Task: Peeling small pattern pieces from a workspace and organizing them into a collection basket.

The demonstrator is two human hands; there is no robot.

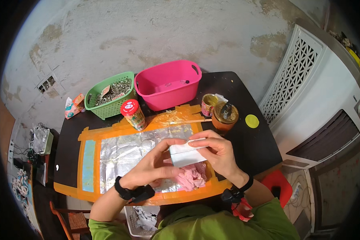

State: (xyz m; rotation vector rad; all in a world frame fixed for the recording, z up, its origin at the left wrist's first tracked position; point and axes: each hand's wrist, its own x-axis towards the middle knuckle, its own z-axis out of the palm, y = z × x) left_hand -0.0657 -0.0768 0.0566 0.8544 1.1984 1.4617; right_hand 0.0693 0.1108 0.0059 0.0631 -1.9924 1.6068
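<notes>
My left hand [159, 163] and my right hand [220, 155] hold a small white folded card or flat packet [187, 156] between them, above the near part of the table. The left fingers grip its left side, and the right thumb and fingers pinch its upper right edge. Whether it is card or paper, I cannot tell. Just below it lies a crumpled pink cloth [192, 178], partly hidden by the card. Both rest over a silver foil sheet [122, 148], fixed to the dark table with orange tape [81, 164].
Behind the foil stand a red-lidded jar [133, 115], a green basket [108, 96] of small metal pieces and a pink basin [168, 86]. To the right are an amber jar [224, 117], an open tin [208, 106], a wooden stick [192, 121] and a yellow-green lid [252, 121].
</notes>
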